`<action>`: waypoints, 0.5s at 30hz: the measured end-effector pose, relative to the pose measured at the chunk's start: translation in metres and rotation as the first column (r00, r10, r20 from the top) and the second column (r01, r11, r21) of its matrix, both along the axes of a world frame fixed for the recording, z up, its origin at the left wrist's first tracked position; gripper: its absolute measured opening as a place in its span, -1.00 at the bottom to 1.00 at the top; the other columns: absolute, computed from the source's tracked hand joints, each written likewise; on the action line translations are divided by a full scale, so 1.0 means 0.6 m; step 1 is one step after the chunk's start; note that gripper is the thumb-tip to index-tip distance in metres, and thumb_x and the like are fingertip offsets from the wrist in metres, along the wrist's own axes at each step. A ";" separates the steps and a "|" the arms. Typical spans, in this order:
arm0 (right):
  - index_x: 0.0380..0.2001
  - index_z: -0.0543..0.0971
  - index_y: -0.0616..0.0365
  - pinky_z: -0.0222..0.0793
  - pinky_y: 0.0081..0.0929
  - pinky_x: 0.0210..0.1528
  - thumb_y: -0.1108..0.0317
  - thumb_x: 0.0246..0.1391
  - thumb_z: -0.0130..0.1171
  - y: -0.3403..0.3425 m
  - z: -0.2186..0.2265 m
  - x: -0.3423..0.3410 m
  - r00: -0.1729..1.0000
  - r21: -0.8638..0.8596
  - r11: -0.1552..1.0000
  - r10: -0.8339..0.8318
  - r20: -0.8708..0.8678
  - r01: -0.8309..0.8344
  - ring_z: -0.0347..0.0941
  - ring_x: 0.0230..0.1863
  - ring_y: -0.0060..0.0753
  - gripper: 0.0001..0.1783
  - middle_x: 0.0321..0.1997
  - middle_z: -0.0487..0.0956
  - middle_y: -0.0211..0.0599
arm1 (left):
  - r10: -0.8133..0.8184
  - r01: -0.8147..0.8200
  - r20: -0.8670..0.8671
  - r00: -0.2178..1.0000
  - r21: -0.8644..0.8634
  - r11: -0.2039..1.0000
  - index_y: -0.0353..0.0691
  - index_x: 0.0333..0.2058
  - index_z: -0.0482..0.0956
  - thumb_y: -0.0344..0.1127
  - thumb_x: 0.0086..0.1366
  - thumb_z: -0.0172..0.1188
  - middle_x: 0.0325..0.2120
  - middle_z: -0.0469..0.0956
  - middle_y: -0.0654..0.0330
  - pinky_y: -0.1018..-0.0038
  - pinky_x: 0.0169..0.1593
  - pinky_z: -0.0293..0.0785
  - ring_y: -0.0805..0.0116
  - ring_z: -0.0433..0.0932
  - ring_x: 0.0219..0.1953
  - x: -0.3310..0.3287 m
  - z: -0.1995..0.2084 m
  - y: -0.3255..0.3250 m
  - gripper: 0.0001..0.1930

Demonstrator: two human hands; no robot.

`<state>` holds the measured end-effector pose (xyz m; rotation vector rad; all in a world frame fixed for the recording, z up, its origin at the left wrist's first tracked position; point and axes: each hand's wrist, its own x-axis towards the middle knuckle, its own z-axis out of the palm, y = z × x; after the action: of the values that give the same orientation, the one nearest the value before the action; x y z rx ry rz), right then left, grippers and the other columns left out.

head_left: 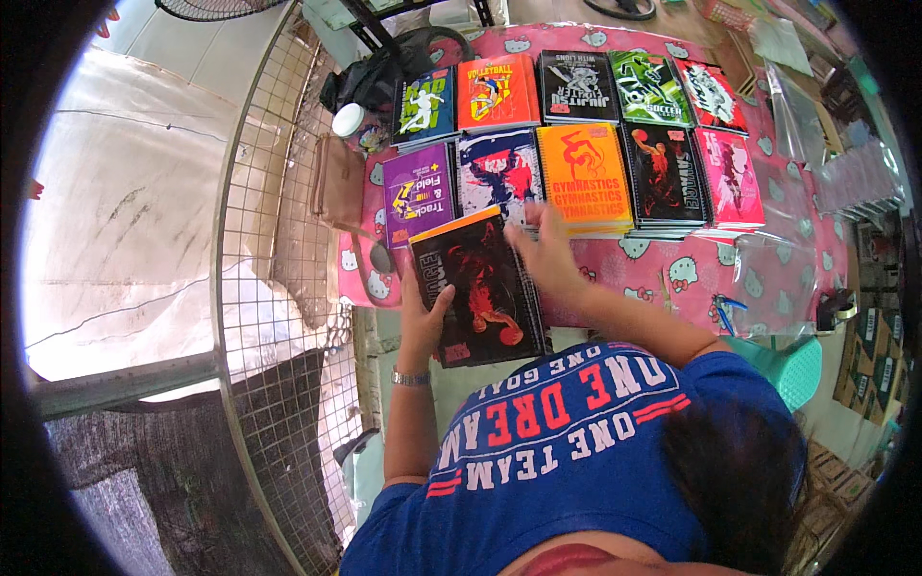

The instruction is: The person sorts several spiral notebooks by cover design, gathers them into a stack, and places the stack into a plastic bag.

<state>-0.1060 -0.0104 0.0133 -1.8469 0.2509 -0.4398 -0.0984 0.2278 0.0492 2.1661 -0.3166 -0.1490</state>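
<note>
My left hand (423,322) grips the left side of a black spiral notebook (480,298) with a red figure on its cover, thumb lying on top. An orange edge of another notebook (451,227) shows beneath it at the far end. Beside the notebook's upper right, next to the spiral binding, is my right hand (547,254), its fingers apart and apparently empty. Whether its fingertips touch the binding is hard to see. Just beyond lie a purple notebook (419,192), a white-and-navy notebook (499,173) and an orange notebook (583,178).
Two rows of notebook stacks, including a green one (653,88) and a pink one (730,178), cover the far part of a pink patterned tablecloth (615,269). A brown bag (338,182) and white-lidded jar (349,121) stand left. Blue-handled pliers (727,309) lie right, above a green stool (783,370).
</note>
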 end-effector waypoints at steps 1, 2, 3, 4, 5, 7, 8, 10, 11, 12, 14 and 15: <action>-0.03 0.34 0.29 0.14 -0.05 0.06 0.00 -0.02 0.26 -0.027 -0.015 0.041 0.991 -0.122 0.983 -0.135 0.020 0.136 0.24 0.01 0.05 -0.34 -0.06 0.35 -0.03 | 0.015 -0.023 -0.082 0.997 -0.090 0.996 -0.36 0.32 -0.17 -0.28 0.25 0.18 0.20 0.16 0.00 0.42 0.23 0.15 0.28 0.25 0.17 0.000 -0.002 0.001 -0.17; -0.02 0.34 0.29 0.14 -0.02 0.05 -0.07 -0.08 0.28 -0.043 -0.011 0.072 0.961 -0.375 0.910 -0.242 -0.137 0.176 0.24 0.03 0.03 -0.27 -0.06 0.36 -0.03 | 0.011 -0.018 -0.083 0.997 -0.094 0.995 -0.36 0.32 -0.17 -0.28 0.25 0.18 0.20 0.16 0.00 0.42 0.23 0.15 0.28 0.25 0.17 0.000 0.000 0.001 -0.17; -0.02 0.34 0.29 0.15 0.01 0.04 -0.13 -0.15 0.31 -0.050 -0.005 0.091 0.890 -0.601 0.783 -0.376 -0.258 0.157 0.24 0.04 0.00 -0.20 -0.06 0.37 -0.03 | -0.004 -0.016 -0.134 0.991 -0.153 0.988 -0.36 0.32 -0.18 -0.27 0.25 0.18 0.20 0.17 0.00 0.43 0.23 0.15 0.28 0.25 0.17 0.000 0.008 0.002 -0.16; -0.02 0.34 0.29 0.15 0.01 0.04 -0.13 -0.15 0.31 -0.050 -0.010 0.098 0.887 -0.600 0.784 -0.381 -0.261 0.160 0.24 0.04 0.00 -0.20 -0.06 0.37 -0.03 | -0.023 -0.017 -0.184 0.983 -0.211 0.977 -0.36 0.32 -0.19 -0.27 0.25 0.18 0.20 0.17 0.01 0.43 0.22 0.16 0.28 0.26 0.16 0.001 0.012 0.005 -0.15; -0.02 0.34 0.29 0.15 0.03 0.03 -0.17 -0.22 0.34 -0.050 -0.016 0.103 0.876 -0.652 0.753 -0.370 -0.311 0.086 0.24 0.05 -0.01 -0.14 -0.06 0.38 -0.05 | -0.012 -0.003 -0.139 0.990 -0.105 0.994 -0.36 0.31 -0.18 -0.27 0.23 0.20 0.18 0.18 0.03 0.41 0.21 0.17 0.28 0.26 0.15 0.007 -0.002 0.018 -0.15; -0.06 0.36 0.26 0.16 0.03 0.04 -0.17 -0.35 0.41 -0.047 -0.020 0.116 0.835 -0.674 0.739 -0.378 -0.400 0.011 0.25 0.07 -0.04 -0.11 -0.06 0.40 -0.10 | -0.020 0.018 -0.022 1.000 -0.062 0.998 -0.38 0.30 -0.15 -0.28 0.21 0.22 0.22 0.11 -0.06 0.33 0.27 0.05 0.17 0.16 0.23 0.041 0.017 0.007 -0.14; -0.06 0.36 0.26 0.16 0.03 0.04 -0.17 -0.35 0.41 -0.051 -0.023 0.123 0.830 -0.676 0.737 -0.386 -0.403 0.015 0.25 0.07 -0.04 -0.11 -0.06 0.40 -0.10 | -0.033 0.035 0.095 0.995 -0.016 0.999 -0.41 0.29 -0.12 -0.28 0.18 0.23 0.26 0.05 -0.15 0.25 0.33 -0.06 0.06 0.07 0.30 0.066 0.035 -0.009 -0.14; -0.09 0.38 0.24 0.17 0.04 0.05 -0.10 -0.38 0.45 -0.061 -0.027 0.135 0.771 -0.662 0.747 -0.457 -0.443 0.063 0.26 0.06 -0.06 -0.15 -0.05 0.41 -0.11 | -0.150 0.098 0.369 0.917 0.154 0.983 -0.34 0.25 0.09 -0.33 0.12 0.24 0.24 0.10 -0.15 0.16 0.34 -0.09 -0.07 0.06 0.30 0.126 0.097 -0.077 -0.25; -0.11 0.38 0.25 0.18 0.05 0.05 0.00 -0.36 0.45 -0.058 -0.018 0.143 0.754 -0.646 0.761 -0.457 -0.472 0.056 0.28 0.07 -0.04 -0.22 -0.04 0.42 -0.09 | -0.284 0.199 0.412 0.866 0.238 0.951 -0.29 0.21 0.18 -0.35 0.09 0.24 0.23 0.14 -0.10 0.16 0.34 -0.08 -0.05 0.07 0.30 0.159 0.100 -0.102 -0.30; -0.11 0.38 0.25 0.18 0.05 0.05 0.00 -0.36 0.45 -0.053 -0.014 0.150 0.759 -0.654 0.754 -0.459 -0.462 0.058 0.28 0.07 -0.04 -0.22 -0.04 0.42 -0.09 | -0.414 0.291 0.446 0.793 0.320 0.902 -0.24 0.17 0.27 -0.37 0.06 0.24 0.23 0.17 -0.05 0.15 0.34 -0.06 -0.03 0.07 0.30 0.197 0.100 -0.134 -0.35; -0.11 0.38 0.22 0.19 0.10 0.04 0.08 -0.31 0.42 -0.036 -0.006 0.165 0.744 -0.644 0.762 -0.393 -0.541 -0.066 0.25 0.13 0.00 -0.29 0.03 0.41 -0.09 | -0.714 0.480 0.378 0.589 0.547 0.686 -0.16 0.17 0.31 -0.43 0.06 0.19 0.24 0.21 0.09 0.19 0.32 0.02 0.10 0.11 0.31 0.285 0.053 -0.196 -0.37; -0.11 0.38 0.22 0.19 0.10 0.04 0.08 -0.31 0.42 -0.033 -0.006 0.165 0.749 -0.658 0.751 -0.399 -0.529 -0.064 0.25 0.13 0.00 -0.29 0.03 0.41 -0.09 | -0.820 0.493 0.218 0.529 0.707 0.507 -0.14 0.18 0.30 -0.43 0.05 0.19 0.25 0.20 0.14 0.18 0.32 0.01 0.16 0.10 0.32 0.310 0.030 -0.227 -0.36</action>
<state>-0.0068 -0.0300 0.0097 -2.6477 0.8531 0.0381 0.0877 0.0918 0.0673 2.4984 -1.7117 -0.0827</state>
